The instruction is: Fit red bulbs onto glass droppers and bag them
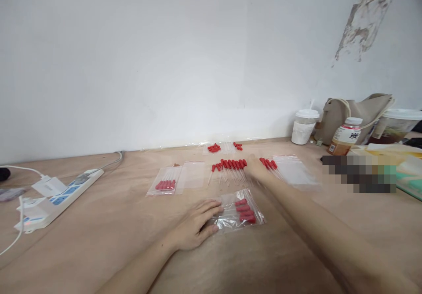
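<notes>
My left hand (198,223) lies on the table with its fingers stretched out, their tips on a clear zip bag (227,223). Inside that bag are several droppers with red bulbs (245,210). My right hand (257,169) reaches over a row of loose droppers (232,164), red bulbs pointing away and thin clear stems toward me. Its fingers are smeared and partly hidden, so their grip does not show. More loose droppers (268,163) lie just right of this hand, beside flat clear zip bags (293,171).
Another filled zip bag (165,182) lies at left, overlapping a flat bag (193,174). Near the wall is a bag with red bulbs (224,148). A power strip (62,199) sits far left. A lidded cup (305,127), bottle (346,136) and handbag (359,114) stand back right.
</notes>
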`<state>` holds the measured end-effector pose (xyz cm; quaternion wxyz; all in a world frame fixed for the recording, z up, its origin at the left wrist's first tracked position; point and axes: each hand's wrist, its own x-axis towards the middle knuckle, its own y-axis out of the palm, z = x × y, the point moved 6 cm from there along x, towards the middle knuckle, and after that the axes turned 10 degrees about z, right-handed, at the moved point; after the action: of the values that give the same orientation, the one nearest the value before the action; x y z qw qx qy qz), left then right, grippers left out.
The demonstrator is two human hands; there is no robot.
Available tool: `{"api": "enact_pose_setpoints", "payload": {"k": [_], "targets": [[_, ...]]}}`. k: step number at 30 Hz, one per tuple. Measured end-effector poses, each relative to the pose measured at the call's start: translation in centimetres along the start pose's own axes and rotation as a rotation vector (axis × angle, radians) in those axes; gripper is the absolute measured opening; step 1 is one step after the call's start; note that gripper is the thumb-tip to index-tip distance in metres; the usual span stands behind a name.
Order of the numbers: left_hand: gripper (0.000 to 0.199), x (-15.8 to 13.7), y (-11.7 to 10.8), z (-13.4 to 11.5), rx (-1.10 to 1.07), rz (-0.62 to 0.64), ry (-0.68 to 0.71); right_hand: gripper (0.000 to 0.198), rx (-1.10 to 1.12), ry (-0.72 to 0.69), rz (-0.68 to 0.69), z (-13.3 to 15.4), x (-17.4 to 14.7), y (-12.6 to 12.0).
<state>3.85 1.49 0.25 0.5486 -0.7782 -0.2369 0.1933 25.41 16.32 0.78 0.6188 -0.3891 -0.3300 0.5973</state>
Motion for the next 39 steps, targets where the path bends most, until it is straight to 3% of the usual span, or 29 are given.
{"api": "enact_pose_setpoints", "payload": {"k": [5, 8, 12, 18, 23, 28, 31, 36, 39], "targets": [[0.047, 0.1, 0.2, 0.3, 0.038, 0.028, -0.014, 0.041, 0.025, -0.046, -0.030, -1.1, -2.6, -2.9], [0.048, 0.0, 0.3, 0.3, 0.041, 0.014, -0.016, 0.053, 0.258, -0.137, -0.028, -2.8, -5.0, -3.3], [0.042, -0.1, 0.3, 0.2, 0.053, -0.001, -0.021, 0.066, 0.788, -0.239, -0.068, -5.1, -7.9, -1.3], [0.043, 0.1, 0.2, 0.1, 0.059, -0.001, -0.013, 0.057, 1.093, -0.176, -0.147, -6.6, -8.5, 1.3], [0.044, 0.1, 0.1, 0.1, 0.061, -0.011, -0.001, 0.045, 1.181, -0.163, -0.110, -5.2, -9.1, 2.0], [0.043, 0.1, 0.0, 0.1, 0.049, -0.008, -0.004, 0.030, 1.297, -0.118, 0.038, -4.2, -10.1, 3.7], [0.044, 0.1, 0.0, 0.1, 0.059, -0.002, -0.014, 0.022, 1.230, -0.163, 0.128, -4.0, -10.2, 4.2], [0.046, 0.0, 0.2, 0.2, 0.043, 0.013, -0.021, 0.034, 1.050, -0.307, 0.363, -3.2, -10.2, 5.0], [0.046, 0.0, 0.2, 0.2, 0.039, 0.010, -0.020, 0.038, 0.988, -0.298, 0.325, -3.1, -10.2, 4.9]]}}
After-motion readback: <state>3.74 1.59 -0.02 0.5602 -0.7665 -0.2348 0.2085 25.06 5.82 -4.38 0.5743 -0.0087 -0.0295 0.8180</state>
